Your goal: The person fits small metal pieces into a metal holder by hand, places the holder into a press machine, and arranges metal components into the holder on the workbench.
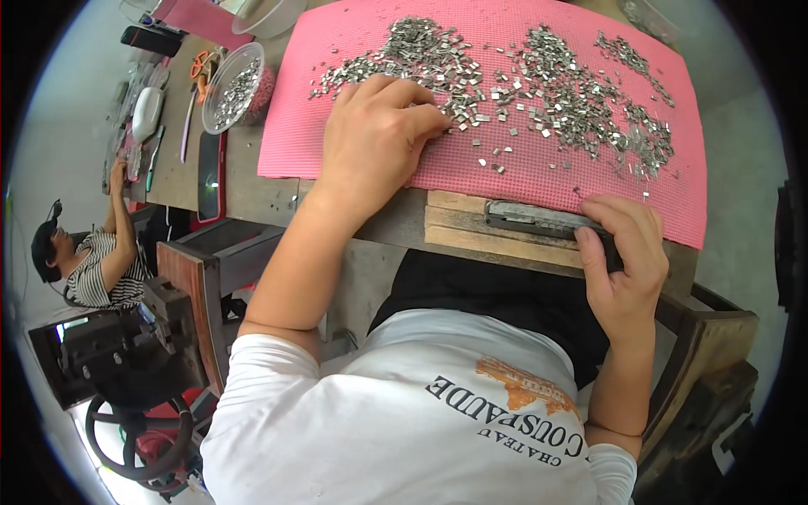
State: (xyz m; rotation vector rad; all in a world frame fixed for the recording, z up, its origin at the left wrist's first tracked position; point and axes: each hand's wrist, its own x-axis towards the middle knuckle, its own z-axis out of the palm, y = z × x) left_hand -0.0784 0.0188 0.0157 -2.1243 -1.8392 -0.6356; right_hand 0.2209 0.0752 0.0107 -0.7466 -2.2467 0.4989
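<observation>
A pink textured mat [311,143] carries loose heaps of small, shiny metal pieces [425,42]. My left hand [374,135] rests at the near side of the left heap, thumb and forefinger pinched together among the pieces. Whatever lies between those fingertips is too small or hidden to make out. Along the table's near edge, a dark slotted metal bar [534,219] lies on a wooden block [454,220]. My right hand [627,252] is closed around the bar's right end, thumb on the near side and fingers over the far side. Its grip hides that end.
Left of the mat stands a clear round tub [240,88] of metal pieces. Orange-handled scissors [199,67] and a phone [211,177] with a red edge lie nearby. Another person [93,252] in a striped top sits at far left, behind a machine with a black handwheel [139,438].
</observation>
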